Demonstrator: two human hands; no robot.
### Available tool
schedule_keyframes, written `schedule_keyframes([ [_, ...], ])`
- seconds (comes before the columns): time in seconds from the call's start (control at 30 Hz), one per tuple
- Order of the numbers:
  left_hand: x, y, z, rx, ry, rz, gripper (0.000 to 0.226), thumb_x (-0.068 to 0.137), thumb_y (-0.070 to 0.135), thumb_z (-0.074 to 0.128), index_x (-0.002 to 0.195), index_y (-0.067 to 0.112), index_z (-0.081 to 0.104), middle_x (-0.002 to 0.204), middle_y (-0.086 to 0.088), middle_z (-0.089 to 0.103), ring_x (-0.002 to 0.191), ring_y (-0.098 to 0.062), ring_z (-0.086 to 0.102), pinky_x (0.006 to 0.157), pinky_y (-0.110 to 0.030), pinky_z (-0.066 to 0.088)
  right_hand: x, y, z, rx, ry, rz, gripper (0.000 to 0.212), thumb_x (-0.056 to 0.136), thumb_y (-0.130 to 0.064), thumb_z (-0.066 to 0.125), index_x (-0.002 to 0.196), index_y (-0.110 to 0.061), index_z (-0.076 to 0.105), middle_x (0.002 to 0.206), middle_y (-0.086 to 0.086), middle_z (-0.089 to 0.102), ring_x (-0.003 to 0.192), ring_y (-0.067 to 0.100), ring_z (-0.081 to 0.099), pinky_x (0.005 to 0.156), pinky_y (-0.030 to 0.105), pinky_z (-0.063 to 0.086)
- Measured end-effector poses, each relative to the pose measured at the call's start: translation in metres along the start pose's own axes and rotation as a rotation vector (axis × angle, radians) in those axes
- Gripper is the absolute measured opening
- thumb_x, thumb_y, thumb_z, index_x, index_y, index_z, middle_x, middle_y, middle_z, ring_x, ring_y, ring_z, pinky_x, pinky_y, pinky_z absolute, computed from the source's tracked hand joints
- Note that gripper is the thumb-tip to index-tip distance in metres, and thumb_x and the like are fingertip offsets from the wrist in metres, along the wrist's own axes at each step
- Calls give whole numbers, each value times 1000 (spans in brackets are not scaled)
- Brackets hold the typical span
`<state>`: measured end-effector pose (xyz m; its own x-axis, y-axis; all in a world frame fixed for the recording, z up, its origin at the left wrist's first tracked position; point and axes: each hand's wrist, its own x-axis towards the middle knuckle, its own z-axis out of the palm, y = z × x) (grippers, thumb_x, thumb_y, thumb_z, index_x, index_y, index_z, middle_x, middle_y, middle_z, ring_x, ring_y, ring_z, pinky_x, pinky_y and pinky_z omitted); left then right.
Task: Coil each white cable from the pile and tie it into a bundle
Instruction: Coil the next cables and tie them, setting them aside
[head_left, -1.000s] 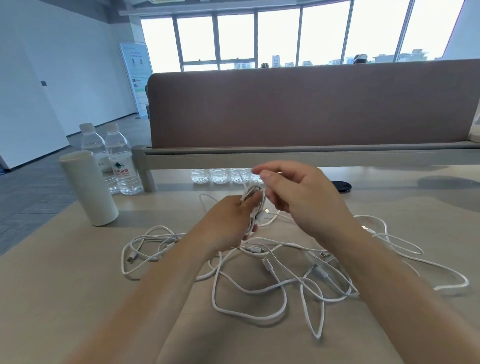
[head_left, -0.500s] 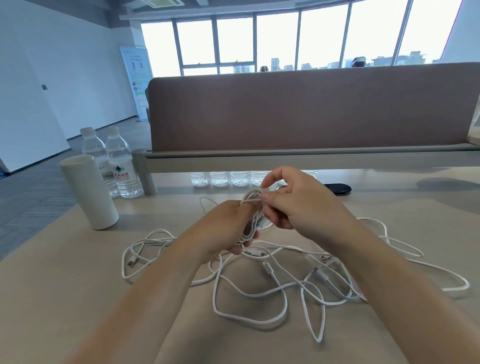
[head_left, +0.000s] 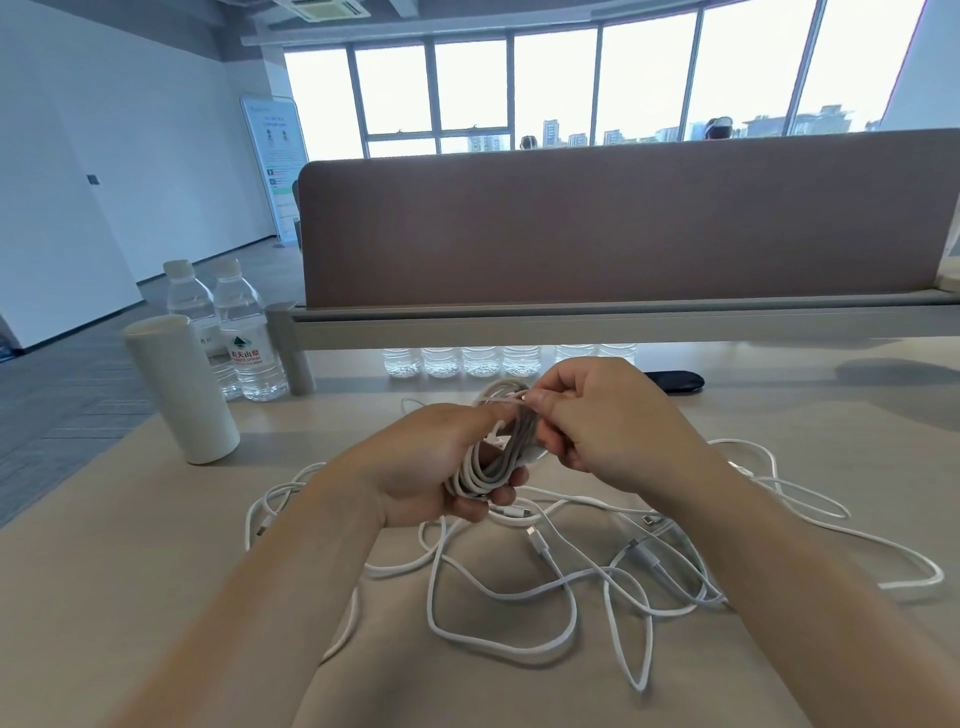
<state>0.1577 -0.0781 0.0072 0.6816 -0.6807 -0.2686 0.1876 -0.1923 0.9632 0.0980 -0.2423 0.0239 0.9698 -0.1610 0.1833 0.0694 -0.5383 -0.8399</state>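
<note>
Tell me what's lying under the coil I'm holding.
Beneath the coiled cable, loose white cables sprawl on the table, several plug ends showing. Your forearms cover parts of the pile, so the count is unclear.

One head-worn wide-angle view looks forward and down, close over the table (head_left: 156, 597)

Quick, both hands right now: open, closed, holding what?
Left hand: closed around the coiled white cable.
Right hand: closed, pinching the coil's loose end at the top of the coil.
</note>
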Motion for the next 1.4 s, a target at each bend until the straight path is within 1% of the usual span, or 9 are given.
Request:
schedule_keyframes([
  [0.33,-1,-1,1,11,-6,7,53,97,48,51,116,0,59,85,-19,61,62,-24,57,43,-22,38,1,3,-2,-10,2,31,28,100,-18,54,84,0,68,47,-3,56,39,12,43,52,28,39],
  [0.47,-3,1,1,-10,-26,49,61,88,59,48,110,4,62,85,-16,59,62,-21,55,47,-22,35,-1,2,-1,2,-51,34,26,101,-20,55,82,-7,67,49,-1,58,37,11,42,51,27,37],
  [0.6,0,2,1,-80,-13,94,65,91,65,40,107,5,59,87,-17,55,62,-19,53,46,-21,34,-3,0,3,-16,-87,13,22,100,-23,58,82,-13,66,49,-1,60,38,11,43,50,25,38],
  [0.73,3,4,1,-173,41,112,60,103,59,31,106,5,57,81,-19,56,58,-21,51,41,-21,31,-3,0,7,17,-75,12,20,97,-21,62,81,-11,65,49,2,59,37,14,43,47,23,37],
  [0.93,5,5,2,-187,158,133,47,105,49,38,100,8,61,76,-14,59,53,-20,51,38,-19,29,-5,2,8,45,-32,84,26,95,-29,68,76,-12,62,51,2,61,38,13,45,48,23,40],
  [1.07,5,4,3,-180,180,161,41,105,46,40,113,9,57,76,-12,58,52,-18,49,38,-19,28,-2,8,6,264,-79,209,24,93,-24,71,94,-5,57,50,3,55,40,14,39,42,23,32],
  [1.17,5,4,4,-155,189,176,41,105,44,40,112,7,57,73,-11,57,50,-17,47,38,-19,27,0,12,4,408,-161,221,23,93,-19,70,109,-5,60,52,3,51,42,12,37,41,21,29],
  [1.3,2,7,4,-112,173,168,44,106,43,37,103,4,57,68,-12,56,49,-18,45,38,-19,23,0,13,4,358,-214,112,11,95,-15,66,98,-4,66,53,5,48,45,14,36,42,20,29],
  [1.4,1,8,4,-101,158,167,45,106,44,35,101,4,56,68,-13,54,49,-19,45,39,-19,22,1,13,2,364,-244,109,10,96,-13,64,91,-4,67,52,3,44,47,13,32,43,19,27],
])
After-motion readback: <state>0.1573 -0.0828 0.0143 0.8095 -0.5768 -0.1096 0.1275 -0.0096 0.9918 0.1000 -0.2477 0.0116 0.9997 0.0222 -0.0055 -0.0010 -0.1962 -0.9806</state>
